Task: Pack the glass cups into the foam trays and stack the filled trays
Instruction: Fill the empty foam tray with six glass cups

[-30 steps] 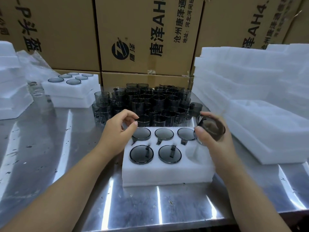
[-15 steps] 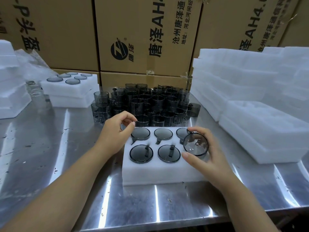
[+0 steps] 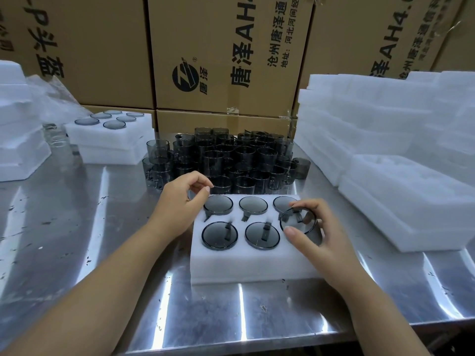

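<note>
A white foam tray point(image 3: 246, 265) lies on the steel table in front of me, with several smoky glass cups seated base-up in its pockets. My right hand point(image 3: 323, 240) grips one more glass cup point(image 3: 299, 222), base up, partly sunk into the tray's near-right pocket. At the tray's far-left corner my left hand point(image 3: 180, 204) rests with its fingers loosely curled and thumb near forefinger; nothing shows between them. Behind the tray stands a dense cluster of loose glass cups point(image 3: 231, 158).
Two filled foam trays point(image 3: 113, 140) are stacked at the back left, beside more foam point(image 3: 18, 140). Piles of empty foam trays point(image 3: 398, 155) fill the right side. Cardboard boxes point(image 3: 226, 52) wall off the back. The table's front edge point(image 3: 257, 345) is close.
My right hand carried the cup from the tray's right side down and left, and lowered it into the near-right pocket. The left hand stayed at the far-left corner.
</note>
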